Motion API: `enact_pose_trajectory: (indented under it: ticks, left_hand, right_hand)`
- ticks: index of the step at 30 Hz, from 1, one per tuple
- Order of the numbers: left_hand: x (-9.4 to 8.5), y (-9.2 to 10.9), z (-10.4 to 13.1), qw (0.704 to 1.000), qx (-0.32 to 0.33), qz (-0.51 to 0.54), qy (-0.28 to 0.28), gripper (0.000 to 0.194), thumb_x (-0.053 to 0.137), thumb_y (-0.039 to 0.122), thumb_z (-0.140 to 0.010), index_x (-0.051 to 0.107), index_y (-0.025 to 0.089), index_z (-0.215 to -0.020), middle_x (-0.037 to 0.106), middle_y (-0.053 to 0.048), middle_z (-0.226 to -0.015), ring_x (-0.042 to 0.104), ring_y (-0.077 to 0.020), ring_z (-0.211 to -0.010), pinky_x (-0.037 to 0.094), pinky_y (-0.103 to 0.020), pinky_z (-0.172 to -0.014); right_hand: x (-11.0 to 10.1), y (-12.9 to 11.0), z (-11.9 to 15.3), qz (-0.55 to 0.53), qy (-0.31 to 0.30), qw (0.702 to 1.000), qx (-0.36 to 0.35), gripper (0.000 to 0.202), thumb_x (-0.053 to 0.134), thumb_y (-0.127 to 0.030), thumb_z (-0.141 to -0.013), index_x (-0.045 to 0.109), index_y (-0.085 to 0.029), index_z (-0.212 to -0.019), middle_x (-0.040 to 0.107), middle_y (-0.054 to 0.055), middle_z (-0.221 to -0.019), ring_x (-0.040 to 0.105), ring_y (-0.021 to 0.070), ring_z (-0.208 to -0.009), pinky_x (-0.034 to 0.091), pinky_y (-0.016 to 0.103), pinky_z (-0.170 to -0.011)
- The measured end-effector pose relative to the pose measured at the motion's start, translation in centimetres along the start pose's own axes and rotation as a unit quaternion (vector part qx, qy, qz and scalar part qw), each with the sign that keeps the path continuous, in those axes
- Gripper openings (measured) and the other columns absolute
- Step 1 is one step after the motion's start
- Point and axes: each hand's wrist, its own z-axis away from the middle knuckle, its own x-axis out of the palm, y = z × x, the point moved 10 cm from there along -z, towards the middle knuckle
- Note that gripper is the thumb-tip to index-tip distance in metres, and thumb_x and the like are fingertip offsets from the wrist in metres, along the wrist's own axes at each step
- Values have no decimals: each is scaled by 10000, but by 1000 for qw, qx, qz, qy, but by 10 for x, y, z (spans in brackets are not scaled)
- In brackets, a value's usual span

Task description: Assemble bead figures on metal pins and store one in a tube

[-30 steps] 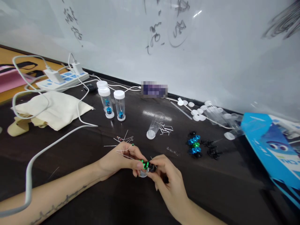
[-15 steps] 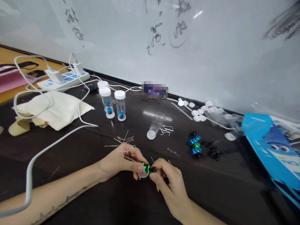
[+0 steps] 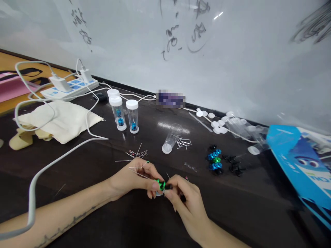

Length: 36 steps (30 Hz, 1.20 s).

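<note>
My left hand (image 3: 142,175) pinches a small shiny green spool-like part (image 3: 161,185) with black in it. A clear round piece (image 3: 158,193) shows just under that part, partly hidden by the fingers. Also in the left hand is a thin bent wire (image 3: 139,172) with a green tip, sticking out over the thumb. Close against the green part, my right hand (image 3: 184,194) is closed with thumb and index finger on a small black piece (image 3: 169,187), mostly covered. A thin wire end (image 3: 168,175) pokes up between the hands.
Loose wires (image 3: 137,154) lie beyond my left hand. A clear tube (image 3: 172,137) rests beside bent metal pins (image 3: 184,142). Capped tubes (image 3: 132,117) stand farther back. Blue and green parts (image 3: 215,160), black pieces (image 3: 236,167) and a blue bag (image 3: 297,162) lie rightward. A white cable (image 3: 34,182) crosses the left.
Both hands stay in almost the same place. The green part has turned slightly between the fingers, and the black piece beside it has shifted a little.
</note>
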Motion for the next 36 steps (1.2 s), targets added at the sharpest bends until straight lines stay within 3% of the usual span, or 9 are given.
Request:
enact_pose_trajectory:
  ticks: [3,8,14,20,25,31,34,36]
  left_hand:
    - [-2,1,0,1000,3,-5,10,142,829,160,-670,739,91,-754,759,-77,-666,669,-119,-503,552,-185,-500]
    - [1,-2,0,1000,-8,0,-3,147,831,160,-665,733,96,-754,759,-73,-676,676,-129,-516,552,-194,-490]
    - [-4,1,-1,1000,3,-11,14,160,833,175,-666,736,89,-759,760,-80,-675,671,-123,-510,553,-191,-502]
    - [2,-2,0,1000,-9,2,-5,143,831,161,-662,737,102,-752,762,-74,-683,675,-131,-517,548,-199,-493]
    - [-3,1,0,1000,3,-10,11,156,831,176,-666,738,92,-759,761,-82,-681,669,-123,-511,550,-196,-508]
    - [0,0,0,1000,-3,-2,1,136,829,169,-666,741,109,-752,763,-72,-683,672,-128,-515,548,-200,-498]
    - [-3,2,-1,1000,2,-14,12,151,830,173,-664,748,99,-768,763,-77,-682,668,-119,-512,544,-188,-507]
    - [-4,3,-1,1000,5,-19,18,159,832,176,-660,749,93,-768,763,-83,-682,667,-119,-510,541,-186,-506]
  right_hand:
    - [-3,1,-1,-11,19,1000,7,155,602,-361,-914,603,-206,-918,566,-18,-744,466,94,-512,371,228,-498]
    - [4,1,-1,-12,-21,1000,9,363,477,-384,-977,556,-189,-680,465,-46,-554,454,94,-479,335,232,-490]
    - [-4,3,-1,-29,32,999,3,121,636,-320,-898,593,-213,-937,593,-11,-830,468,78,-512,371,224,-504]
    - [3,1,1,-19,-14,1000,5,327,503,-382,-966,558,-193,-705,464,-49,-577,449,92,-483,334,236,-498]
    - [-2,5,1,-29,21,999,11,114,585,-327,-930,588,-215,-955,598,2,-846,469,79,-496,380,230,-489]
    - [2,3,0,-18,-10,1000,11,278,505,-361,-967,565,-197,-750,470,-48,-596,449,90,-480,340,230,-485]
    - [-2,3,1,-19,17,1000,7,100,567,-308,-939,584,-211,-918,561,-25,-758,453,78,-490,358,228,-494]
    - [-4,4,2,-29,32,999,5,93,601,-291,-920,577,-222,-976,585,-8,-850,463,76,-507,368,227,-499]
